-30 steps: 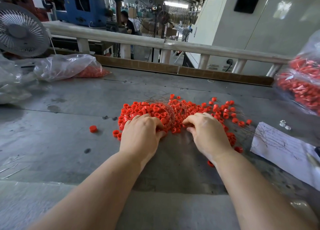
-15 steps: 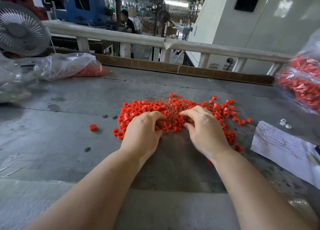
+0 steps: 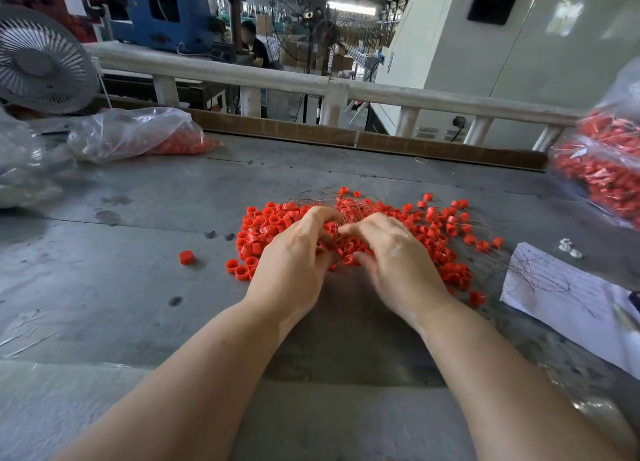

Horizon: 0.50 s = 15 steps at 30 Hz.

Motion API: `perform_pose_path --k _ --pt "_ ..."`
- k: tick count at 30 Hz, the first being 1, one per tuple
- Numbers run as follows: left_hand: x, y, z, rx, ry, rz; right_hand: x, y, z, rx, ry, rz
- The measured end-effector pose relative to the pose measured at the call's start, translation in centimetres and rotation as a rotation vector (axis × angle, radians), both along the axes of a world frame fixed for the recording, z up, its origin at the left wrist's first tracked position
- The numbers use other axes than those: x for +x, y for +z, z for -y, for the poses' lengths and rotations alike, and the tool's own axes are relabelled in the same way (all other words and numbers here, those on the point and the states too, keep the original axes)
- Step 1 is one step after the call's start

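A heap of small red plastic caps [image 3: 437, 224], tangled with thin metal wires [image 3: 346, 203], lies mid-table on the grey metal table [image 3: 138, 287]. My left hand [image 3: 294, 256] and my right hand [image 3: 398, 256] are both on the heap, fingers curled down into the caps and wires. Their fingertips meet at the middle of the pile. The right thumb touches a cap at the heap's near edge. What lies under the palms is hidden. One stray red cap [image 3: 187, 257] sits alone to the left.
A sheet of paper [image 3: 561, 287] with loose wires lies right, two small white parts [image 3: 569, 247] beside it. Plastic bags of red pieces sit far right [image 3: 602, 169] and back left [image 3: 138, 134]. A fan [image 3: 38, 72] stands left; a wooden strip [image 3: 277, 128] borders the table's far edge.
Both hands slid forward from the heap's near edge onto its middle and drew together, fingers curling deeper until the fingertips met.
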State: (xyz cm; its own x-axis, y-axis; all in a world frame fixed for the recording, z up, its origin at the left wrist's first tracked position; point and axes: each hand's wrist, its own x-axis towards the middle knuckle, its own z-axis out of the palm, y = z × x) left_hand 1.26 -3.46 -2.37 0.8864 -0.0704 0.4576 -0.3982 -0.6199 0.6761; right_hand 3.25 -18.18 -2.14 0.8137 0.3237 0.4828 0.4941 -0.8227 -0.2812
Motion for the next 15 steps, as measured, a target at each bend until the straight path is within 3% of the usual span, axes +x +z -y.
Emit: perform_pose_path --k 9,15 --pt "0.8 -0.2 0.0 -0.284 -0.015 -0.069 -0.1 0.2 0.2 0.12 -0.017 0.019" --pt "1.2 -0.3 -0.2 -0.283 0.02 -0.091 -0.4 0.5 0.0 0.233 -0.012 0.101"
